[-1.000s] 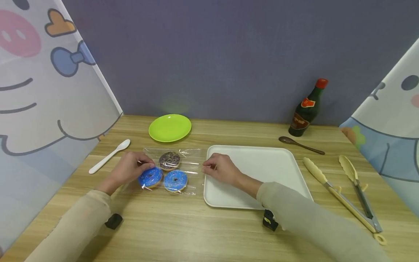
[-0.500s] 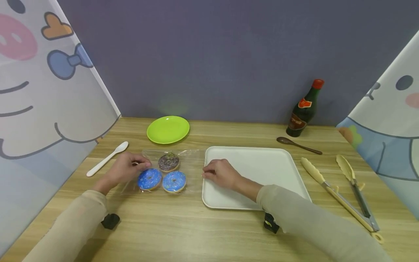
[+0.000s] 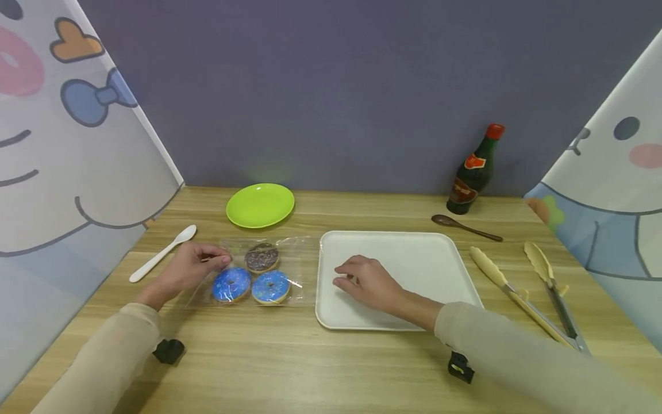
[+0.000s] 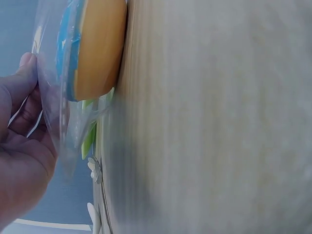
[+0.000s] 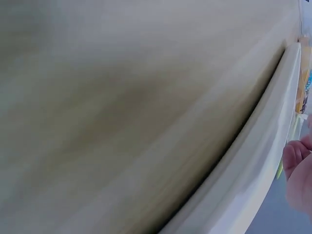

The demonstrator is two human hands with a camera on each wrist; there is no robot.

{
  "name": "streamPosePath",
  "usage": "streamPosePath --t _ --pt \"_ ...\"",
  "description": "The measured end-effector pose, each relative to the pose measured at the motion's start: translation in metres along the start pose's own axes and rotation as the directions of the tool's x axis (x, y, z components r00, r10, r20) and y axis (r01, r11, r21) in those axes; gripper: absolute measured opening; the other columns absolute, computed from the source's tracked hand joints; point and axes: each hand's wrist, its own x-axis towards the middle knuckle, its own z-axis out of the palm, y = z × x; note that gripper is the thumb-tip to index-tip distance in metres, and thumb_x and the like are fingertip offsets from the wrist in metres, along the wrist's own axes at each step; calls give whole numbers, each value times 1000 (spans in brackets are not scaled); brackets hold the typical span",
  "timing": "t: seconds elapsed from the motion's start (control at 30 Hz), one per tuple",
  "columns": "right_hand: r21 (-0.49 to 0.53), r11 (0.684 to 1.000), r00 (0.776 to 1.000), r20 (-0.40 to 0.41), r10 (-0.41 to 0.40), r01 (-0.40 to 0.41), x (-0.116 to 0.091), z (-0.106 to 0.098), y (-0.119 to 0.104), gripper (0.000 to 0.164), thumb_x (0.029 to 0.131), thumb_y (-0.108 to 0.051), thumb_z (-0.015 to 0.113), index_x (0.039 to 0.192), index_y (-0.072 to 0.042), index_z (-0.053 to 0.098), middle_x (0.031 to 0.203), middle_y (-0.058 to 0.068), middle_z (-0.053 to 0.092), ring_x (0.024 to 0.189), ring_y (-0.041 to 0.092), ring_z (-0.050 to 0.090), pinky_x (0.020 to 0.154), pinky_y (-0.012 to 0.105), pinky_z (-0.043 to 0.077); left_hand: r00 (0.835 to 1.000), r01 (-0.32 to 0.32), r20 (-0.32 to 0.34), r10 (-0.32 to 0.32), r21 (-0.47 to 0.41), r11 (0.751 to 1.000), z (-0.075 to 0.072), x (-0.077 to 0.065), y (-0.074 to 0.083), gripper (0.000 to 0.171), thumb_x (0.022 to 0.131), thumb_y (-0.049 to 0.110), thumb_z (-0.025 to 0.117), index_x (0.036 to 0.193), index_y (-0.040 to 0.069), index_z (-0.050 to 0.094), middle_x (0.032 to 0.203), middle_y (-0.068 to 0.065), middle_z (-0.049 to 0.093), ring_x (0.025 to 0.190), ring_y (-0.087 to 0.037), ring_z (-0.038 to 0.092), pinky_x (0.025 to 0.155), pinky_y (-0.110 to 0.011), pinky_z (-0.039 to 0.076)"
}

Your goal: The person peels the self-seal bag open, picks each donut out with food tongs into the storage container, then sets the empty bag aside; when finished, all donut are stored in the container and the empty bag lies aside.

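A clear plastic bag [image 3: 300, 259] lies on the table with three doughnuts inside. One doughnut is brown with sprinkles [image 3: 261, 257]; a blue doughnut [image 3: 231, 285] and a second blue doughnut [image 3: 271, 287] lie nearer the front. At the bag's left end my left hand [image 3: 188, 269] pinches the film between thumb and fingers. The left wrist view shows the bag film [image 4: 53, 114] lifted beside a blue-topped doughnut [image 4: 100, 51]. My right hand [image 3: 372, 283] hovers over the white tray [image 3: 414, 259], fingers loosely bent and apart from the bag, holding nothing visible.
Behind the bag is a green plate [image 3: 260, 206], with a white spoon [image 3: 162, 253] to the left. A brown spoon [image 3: 465, 227] and a dark green bottle [image 3: 470, 172] are at the back right. Yellow-tipped tongs [image 3: 527, 296] lie right of the tray.
My right hand has left the bag's right end and moved right over the tray, its fingers parting. The left hand keeps its pinch. The head view has shifted slightly.
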Motion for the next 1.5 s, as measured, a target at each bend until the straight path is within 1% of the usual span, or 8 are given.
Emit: streamPosePath --t 0.43,0.57,0.7,0.9,1.1,1.2,1.3,1.5 --pt "-223 975 961 -271 -62 0 -114 -69 39 24 71 -2 76 94 -1 70 96 5 63 87 21 59 68 25 48 1000 8 -10 -9 -11 1000 -4 -2 1 12 89 4 65 92 -7 70 89 -14 68 76 -7 63 65 -21 52" --pt "-309 949 946 -321 -44 -60 -142 -96 51 28 81 -20 71 98 2 66 100 11 61 89 29 54 69 29 42 1000 10 -8 -10 -22 1000 -3 -3 0 12 90 3 64 93 -8 70 88 -15 67 76 -8 63 65 -22 53" --pt "-381 896 939 -331 97 -227 -174 -125 59 49 80 -29 71 108 9 59 108 27 54 94 45 47 75 49 38 1000 -9 -13 8 -38 999 -2 -4 0 11 90 2 64 92 -8 70 88 -15 67 75 -8 63 64 -23 53" --pt "-390 718 816 -317 483 -576 -218 -156 64 96 71 -38 81 126 23 32 122 49 30 102 66 29 67 71 30 999 -24 -29 23 -26 999 -1 -2 -1 10 89 1 64 91 -7 70 86 -13 67 73 -7 62 63 -21 52" --pt "-440 623 760 -298 578 -646 -243 -162 72 99 65 -56 79 100 26 35 87 40 39 76 56 40 61 62 34 1000 -7 -25 7 -5 1000 -2 -1 -4 11 90 2 64 91 -7 70 86 -13 67 73 -7 62 64 -21 53" --pt "-408 577 686 -197 701 -707 -247 -166 77 94 76 -54 72 102 30 36 85 43 41 80 57 43 62 62 36 1000 -11 -28 11 -16 1000 -2 -1 -5 11 90 2 64 92 -7 70 87 -11 67 74 -7 62 63 -22 53" --pt "-386 573 657 -128 743 -723 -250 -170 81 75 83 -52 66 89 20 47 74 30 48 66 44 50 54 50 42 999 -26 -25 26 -37 999 0 0 -6 10 89 0 64 92 -8 70 87 -11 67 74 -6 62 63 -21 53" --pt "-340 602 668 -114 736 -722 -248 -169 80 47 88 -44 65 70 -4 46 62 7 46 53 21 45 46 34 37 998 -50 -24 49 -39 998 0 1 -4 9 88 -3 64 91 -9 69 85 -11 67 72 -6 61 62 -20 52"
